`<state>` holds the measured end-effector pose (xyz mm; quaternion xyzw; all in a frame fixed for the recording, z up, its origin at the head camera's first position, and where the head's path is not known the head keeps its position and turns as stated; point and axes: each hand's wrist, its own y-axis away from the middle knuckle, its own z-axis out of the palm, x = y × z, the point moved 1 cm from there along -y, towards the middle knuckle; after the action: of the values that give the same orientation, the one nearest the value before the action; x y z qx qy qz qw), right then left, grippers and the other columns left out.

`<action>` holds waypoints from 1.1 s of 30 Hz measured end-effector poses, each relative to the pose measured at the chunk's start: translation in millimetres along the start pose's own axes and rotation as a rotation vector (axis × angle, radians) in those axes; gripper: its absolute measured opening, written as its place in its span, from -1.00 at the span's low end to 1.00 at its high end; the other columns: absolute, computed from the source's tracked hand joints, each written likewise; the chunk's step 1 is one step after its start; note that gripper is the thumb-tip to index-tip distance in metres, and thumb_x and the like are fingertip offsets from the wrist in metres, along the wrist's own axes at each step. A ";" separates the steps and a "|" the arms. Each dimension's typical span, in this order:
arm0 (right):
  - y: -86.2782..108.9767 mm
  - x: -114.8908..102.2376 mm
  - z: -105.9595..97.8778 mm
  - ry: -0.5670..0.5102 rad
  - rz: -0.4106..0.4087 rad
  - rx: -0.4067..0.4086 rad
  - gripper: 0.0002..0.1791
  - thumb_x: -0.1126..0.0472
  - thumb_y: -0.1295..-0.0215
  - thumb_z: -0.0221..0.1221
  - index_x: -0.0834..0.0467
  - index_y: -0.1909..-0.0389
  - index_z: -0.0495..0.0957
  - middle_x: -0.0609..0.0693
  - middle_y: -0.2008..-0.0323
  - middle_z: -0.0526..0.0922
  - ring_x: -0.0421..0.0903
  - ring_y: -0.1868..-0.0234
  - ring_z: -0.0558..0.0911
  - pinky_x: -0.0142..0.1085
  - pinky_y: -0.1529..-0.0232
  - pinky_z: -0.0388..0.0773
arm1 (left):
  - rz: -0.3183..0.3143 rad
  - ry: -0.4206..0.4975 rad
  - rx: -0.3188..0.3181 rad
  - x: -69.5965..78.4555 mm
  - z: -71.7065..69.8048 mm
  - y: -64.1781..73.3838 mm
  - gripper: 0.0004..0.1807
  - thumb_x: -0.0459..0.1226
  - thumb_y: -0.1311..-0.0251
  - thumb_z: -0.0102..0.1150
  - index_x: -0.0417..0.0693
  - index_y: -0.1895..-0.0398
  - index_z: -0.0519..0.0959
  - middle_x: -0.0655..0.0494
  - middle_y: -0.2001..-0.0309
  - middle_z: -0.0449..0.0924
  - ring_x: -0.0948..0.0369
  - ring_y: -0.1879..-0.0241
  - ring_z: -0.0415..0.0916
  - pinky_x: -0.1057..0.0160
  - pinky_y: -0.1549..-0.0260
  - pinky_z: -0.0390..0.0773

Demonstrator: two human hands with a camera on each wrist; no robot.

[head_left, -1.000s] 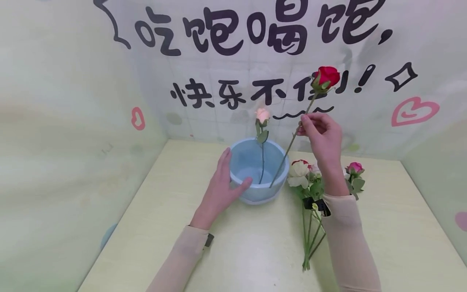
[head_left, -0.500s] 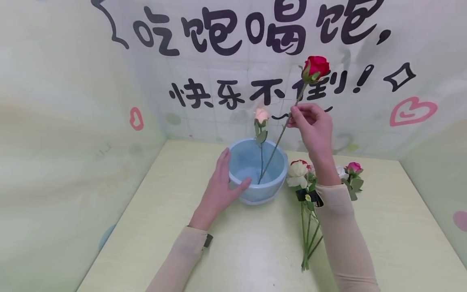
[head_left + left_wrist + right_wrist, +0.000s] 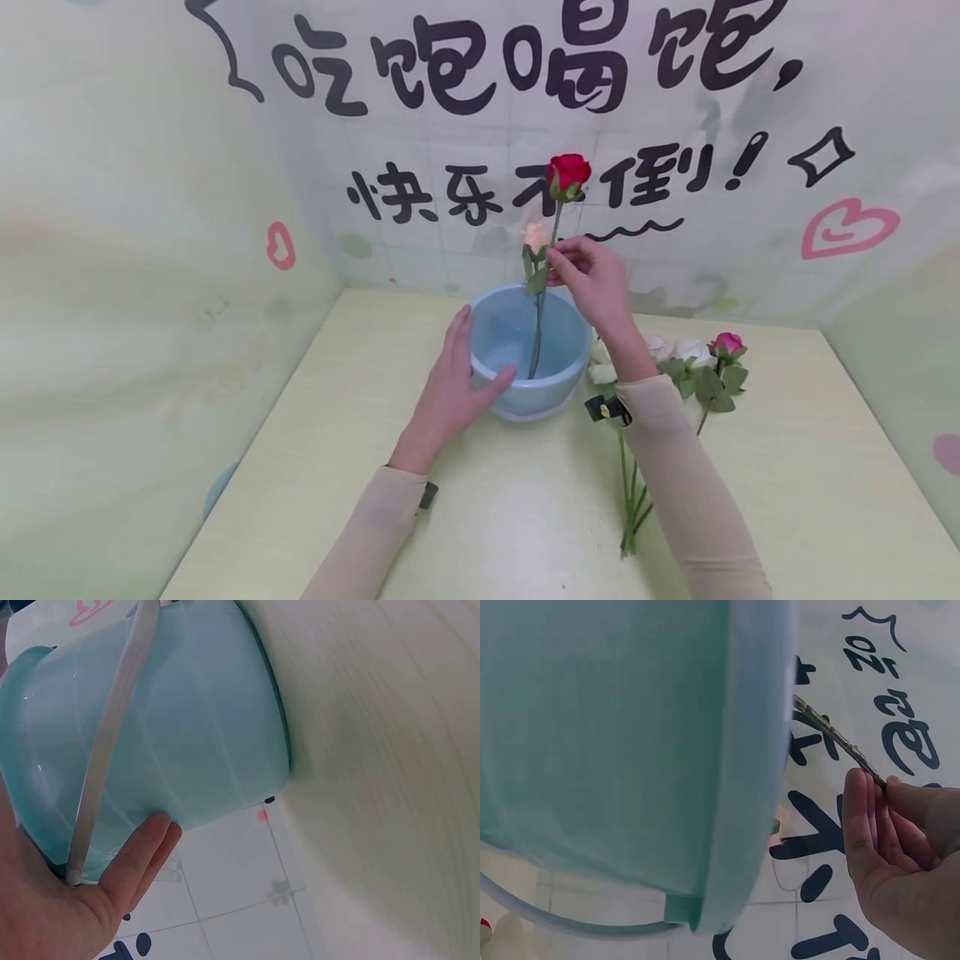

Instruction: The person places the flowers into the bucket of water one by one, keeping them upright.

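In the head view, my right hand pinches the thin stem of a red rose between thumb and fingertips. The bloom stands upright above a light blue bucket, and the stem reaches down inside it. A pale pink rose leans in the same bucket, its stem overlapping the red one's. My left hand rests against the bucket's left side with straight fingers, its thumb at the front rim. The left wrist view shows those fingers flat on the outer wall, beside the bucket's pale handle.
Right of the bucket, several white and pink roses lie on the pale table, their stems pointing toward the front. My right forearm partly covers them. A printed backdrop with large black characters rises behind the table.
The right hand has carried the red rose leftward and then lowered it, bringing its stem beside the pink rose in the bucket. My left hand has stayed at the bucket.
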<state>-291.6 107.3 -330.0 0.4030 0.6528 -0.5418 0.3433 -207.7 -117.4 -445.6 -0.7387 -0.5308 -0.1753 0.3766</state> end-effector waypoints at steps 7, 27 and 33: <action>-0.6 11.4 9.2 0.099 0.050 -0.059 -0.75 0.26 -0.53 0.25 0.39 0.00 0.65 0.34 0.15 0.74 -0.08 0.34 0.73 -0.21 0.21 0.78 | 0.009 0.001 -0.008 -0.3 2.4 -0.5 0.19 0.45 -0.29 0.09 0.08 -0.76 -0.15 0.33 -0.72 -0.26 0.01 -0.55 0.21 -0.14 -0.37 0.45; 0.3 33.7 15.0 0.211 0.160 -0.160 -0.75 0.22 -0.56 0.23 0.35 -0.02 0.67 0.26 0.23 0.75 0.09 0.27 0.77 0.08 0.05 0.75 | 0.008 0.007 0.007 -0.4 -0.4 -0.8 0.19 0.43 -0.28 0.13 0.07 -0.75 -0.13 0.30 -0.72 -0.22 -0.01 -0.52 0.27 -0.14 -0.32 0.50; 1.1 45.6 15.3 0.237 0.205 -0.195 -0.72 0.20 -0.57 0.22 0.36 -0.03 0.66 0.27 0.18 0.76 0.10 0.22 0.78 0.01 0.03 0.76 | 0.005 0.004 0.008 -0.9 -0.4 -0.1 0.20 0.44 -0.27 0.12 0.05 -0.75 -0.12 0.31 -0.72 -0.23 -0.02 -0.51 0.28 -0.14 -0.31 0.52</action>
<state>-310.4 99.4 -373.5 0.4935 0.6935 -0.3868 0.3547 -208.1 -118.3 -445.9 -0.7384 -0.5287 -0.1737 0.3809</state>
